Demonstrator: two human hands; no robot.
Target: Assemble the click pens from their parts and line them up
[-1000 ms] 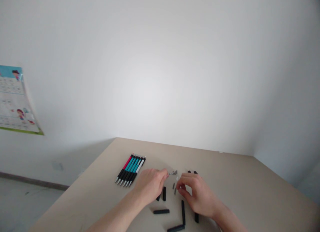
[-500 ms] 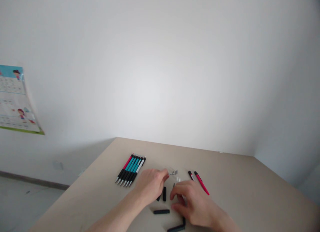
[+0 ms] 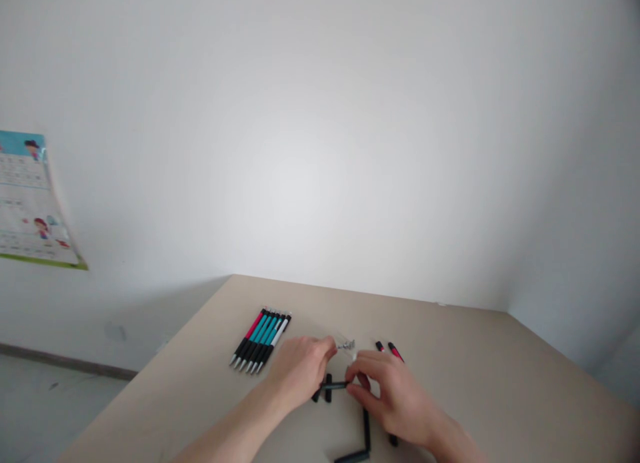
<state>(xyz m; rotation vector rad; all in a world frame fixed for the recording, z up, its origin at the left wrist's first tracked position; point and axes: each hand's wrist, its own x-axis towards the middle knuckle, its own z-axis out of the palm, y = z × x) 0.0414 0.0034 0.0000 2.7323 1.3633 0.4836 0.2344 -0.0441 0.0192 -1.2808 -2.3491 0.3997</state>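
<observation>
My left hand [image 3: 303, 366] is closed near the middle of the table, its fingertips pressed together; what they hold is too small to name. Between thumb and fingers, my right hand [image 3: 387, 390] pinches the right end of a black tube [image 3: 335, 385], which lies level and reaches toward my left hand. Below it, another short black tube [image 3: 329, 390] points away from me, with one more partly under my left hand. Small metal parts [image 3: 347, 345] lie just beyond the hands. Black tubes [image 3: 367, 430] also lie nearer to me.
A row of several pens [image 3: 261, 340], red, teal and white with black grips, lies at the left of the table [image 3: 475, 370]. Behind my right hand are two red and black pen barrels [image 3: 395, 351]. A calendar [image 3: 37, 203] hangs on the wall.
My right hand has taken hold of a black tube and moved slightly up, bringing it toward my left hand. The tube that lay level nearer to me is gone from there. My left hand has hardly moved.
</observation>
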